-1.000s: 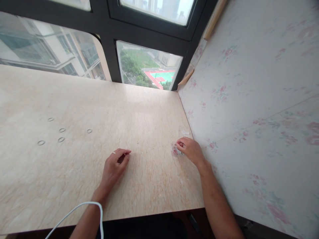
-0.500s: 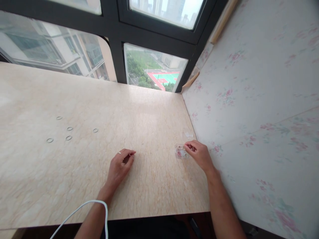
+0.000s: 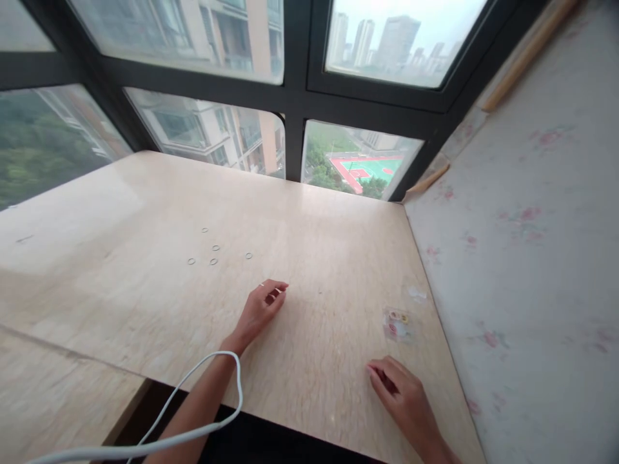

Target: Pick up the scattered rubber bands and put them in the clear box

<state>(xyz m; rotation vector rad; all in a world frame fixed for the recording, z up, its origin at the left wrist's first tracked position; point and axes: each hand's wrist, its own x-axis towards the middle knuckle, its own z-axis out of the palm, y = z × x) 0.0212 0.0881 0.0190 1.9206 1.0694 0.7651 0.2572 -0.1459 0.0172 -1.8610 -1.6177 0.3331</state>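
Note:
My left hand (image 3: 261,309) rests on the marbled surface, fingers curled towards the thumb. A pale band shows on one finger, and whatever is in the grip is too small to make out. Up and to the left of it lie several thin rings, among them one ring (image 3: 248,256) nearest the hand. My right hand (image 3: 403,396) is low at the right, thumb and fingertips pinched together; what is between them cannot be made out. Just beyond it stands a small clear plastic box (image 3: 403,335) with small round pieces inside, apart from the hand.
A clear, lid-like piece (image 3: 416,294) lies behind the box, near the floral-papered wall (image 3: 532,290). A white cable (image 3: 193,433) loops over my left forearm. Dark window frames (image 3: 294,96) edge the back. A small dark mark (image 3: 24,239) lies at far left.
My right hand has drawn back from the box towards the front edge, still pinched. The view has turned left, shifting everything rightward. My left hand keeps its curled pose.

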